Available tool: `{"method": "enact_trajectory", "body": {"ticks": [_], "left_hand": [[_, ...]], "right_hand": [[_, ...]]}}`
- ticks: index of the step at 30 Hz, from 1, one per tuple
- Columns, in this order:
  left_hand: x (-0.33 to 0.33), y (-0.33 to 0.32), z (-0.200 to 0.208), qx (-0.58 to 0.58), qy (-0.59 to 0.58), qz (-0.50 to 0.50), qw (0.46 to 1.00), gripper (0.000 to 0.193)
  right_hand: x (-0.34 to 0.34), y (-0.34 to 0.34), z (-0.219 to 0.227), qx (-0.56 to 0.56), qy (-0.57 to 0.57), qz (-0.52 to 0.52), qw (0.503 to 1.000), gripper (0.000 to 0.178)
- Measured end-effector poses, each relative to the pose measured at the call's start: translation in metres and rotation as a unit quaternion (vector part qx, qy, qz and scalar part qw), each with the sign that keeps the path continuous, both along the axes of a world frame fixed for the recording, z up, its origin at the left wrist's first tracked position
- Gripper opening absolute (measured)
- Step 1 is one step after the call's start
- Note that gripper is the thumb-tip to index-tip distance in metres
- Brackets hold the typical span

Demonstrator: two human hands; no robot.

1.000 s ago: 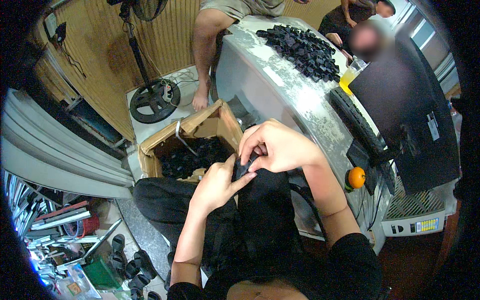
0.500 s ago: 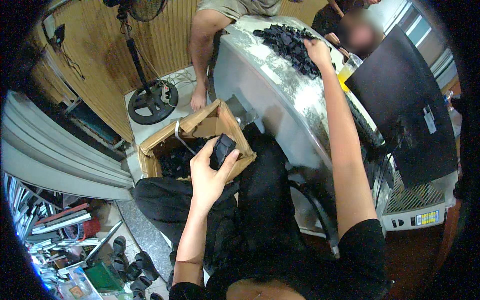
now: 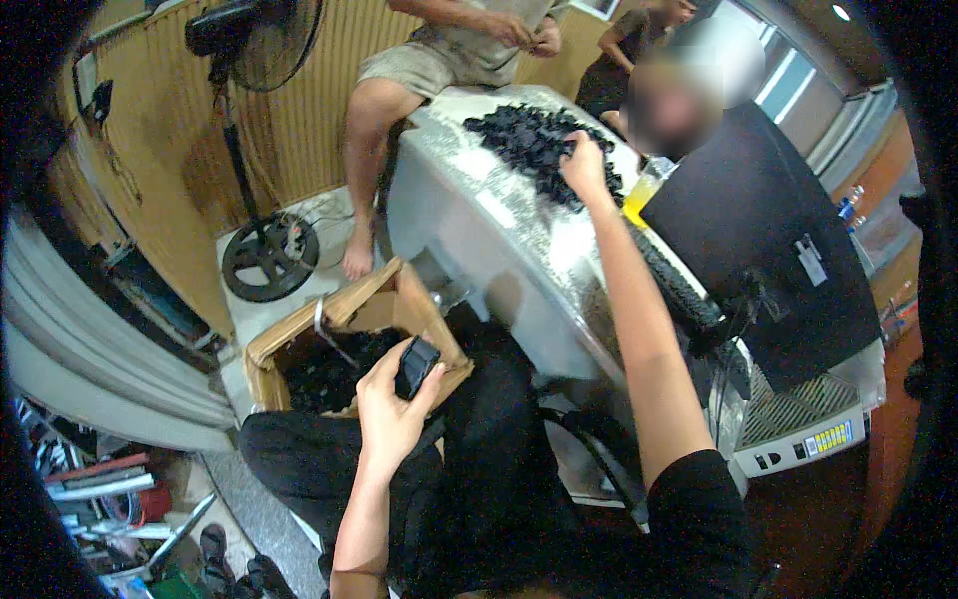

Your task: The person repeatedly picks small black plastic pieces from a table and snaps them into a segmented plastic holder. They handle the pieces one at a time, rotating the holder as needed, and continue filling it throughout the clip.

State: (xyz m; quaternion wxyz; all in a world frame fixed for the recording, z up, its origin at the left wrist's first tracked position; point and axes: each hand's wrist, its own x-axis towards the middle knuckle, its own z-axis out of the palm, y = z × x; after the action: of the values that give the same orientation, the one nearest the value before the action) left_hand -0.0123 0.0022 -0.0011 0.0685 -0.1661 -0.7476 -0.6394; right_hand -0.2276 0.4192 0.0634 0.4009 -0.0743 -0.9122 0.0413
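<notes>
My left hand [image 3: 389, 411] is closed around a black plastic part [image 3: 417, 367], a small blocky piece with an edged face. It is held just over the near right edge of an open cardboard box [image 3: 439, 321], which has many dark pieces [image 3: 334, 369] inside. On the metal-sided table [image 3: 539, 235], a heap of small black parts [image 3: 524, 140] lies spread over the pale, worn top. My right hand [image 3: 587, 172] reaches to the heap's right side with its fingers bent together among the parts. What sits between those fingertips is too small to make out.
A black monitor [image 3: 758, 190] and a keyboard [image 3: 684, 285] stand right of the heap, beside a clear cup of yellow liquid [image 3: 647, 192]. One person in shorts [image 3: 419, 75] sits at the table's far end; others are behind. A fan [image 3: 239, 170] stands at left.
The whole view has shifted, showing more of the far side. The black part in my left hand is turned differently. My right hand stays at the heap.
</notes>
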Motion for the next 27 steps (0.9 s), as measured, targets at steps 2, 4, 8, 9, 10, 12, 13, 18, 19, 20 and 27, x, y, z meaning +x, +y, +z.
{"method": "enact_trajectory", "body": {"ticks": [2,4,8,9,10,12,13,18,19,20,27], "left_hand": [[0.000,0.003,0.000,0.006,0.010,0.002,1.000,0.036],[0.001,0.004,-0.001,0.004,0.015,0.003,1.000,0.036],[0.004,0.005,-0.001,-0.013,0.018,0.001,1.000,0.031],[0.005,0.005,0.000,-0.014,0.010,-0.002,1.000,0.030],[0.006,0.004,0.001,-0.012,0.000,-0.005,1.000,0.029],[0.007,0.005,0.003,0.001,-0.004,0.004,1.000,0.028],[0.007,0.005,0.004,0.011,-0.008,0.005,1.000,0.028],[0.006,0.000,0.007,0.007,-0.004,0.027,1.000,0.032],[0.006,-0.003,0.006,0.021,-0.010,0.023,0.999,0.033],[0.005,-0.004,0.006,0.024,0.012,0.028,0.999,0.033],[0.007,-0.015,0.014,0.035,0.035,0.040,0.998,0.037]], "right_hand": [[0.002,-0.006,0.003,-0.165,0.001,0.034,0.986,0.028],[0.005,-0.018,0.009,-0.417,-0.006,0.106,0.903,0.028],[0.007,-0.057,0.032,-0.601,0.024,0.202,0.773,0.027],[0.011,-0.068,0.038,-0.615,0.021,0.232,0.754,0.035],[0.014,-0.080,0.042,-0.620,0.028,0.257,0.741,0.031],[0.021,-0.107,0.049,-0.638,0.053,0.304,0.706,0.028],[0.028,-0.120,0.050,-0.657,0.060,0.337,0.672,0.032],[0.087,-0.190,0.040,-0.748,-0.080,0.518,0.408,0.042],[0.102,-0.201,0.036,-0.743,-0.142,0.561,0.337,0.043],[0.116,-0.212,0.031,-0.702,-0.178,0.595,0.349,0.044],[0.178,-0.254,-0.006,-0.628,-0.229,0.607,0.430,0.049]]}}
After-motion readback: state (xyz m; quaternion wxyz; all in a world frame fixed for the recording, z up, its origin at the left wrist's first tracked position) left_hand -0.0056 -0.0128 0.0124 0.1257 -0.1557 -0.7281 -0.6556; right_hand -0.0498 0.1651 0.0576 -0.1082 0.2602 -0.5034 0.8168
